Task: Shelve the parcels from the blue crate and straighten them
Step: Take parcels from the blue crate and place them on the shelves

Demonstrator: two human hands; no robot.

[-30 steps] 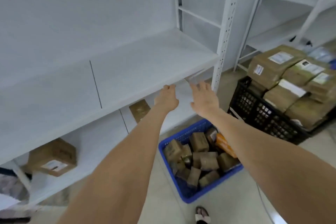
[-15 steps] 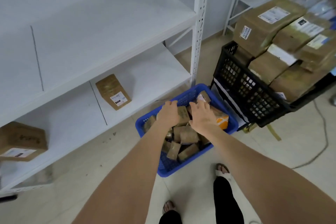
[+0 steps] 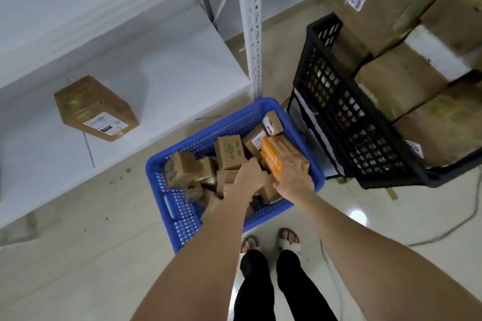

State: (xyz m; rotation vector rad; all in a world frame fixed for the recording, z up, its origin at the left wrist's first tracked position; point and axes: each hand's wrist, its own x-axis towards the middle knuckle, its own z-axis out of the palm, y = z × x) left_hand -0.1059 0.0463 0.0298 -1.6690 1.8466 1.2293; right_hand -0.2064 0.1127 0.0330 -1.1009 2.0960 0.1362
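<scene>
Lowered from the shelf [image 3: 156,81], the right hand [image 3: 293,174] was spread on the orange parcel [image 3: 273,151] beneath it, probably for another pick; the hold of the left hand [image 3: 250,176] beside it could not be told.

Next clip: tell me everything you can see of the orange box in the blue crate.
The orange box is a long carton, cardboard by the look, bright orange with pale print along one side, too blurred to read. It lies tilted on top of the brown parcels at the right side of the blue crate. The right hand covers its near end; a firm grip cannot be confirmed.
</scene>
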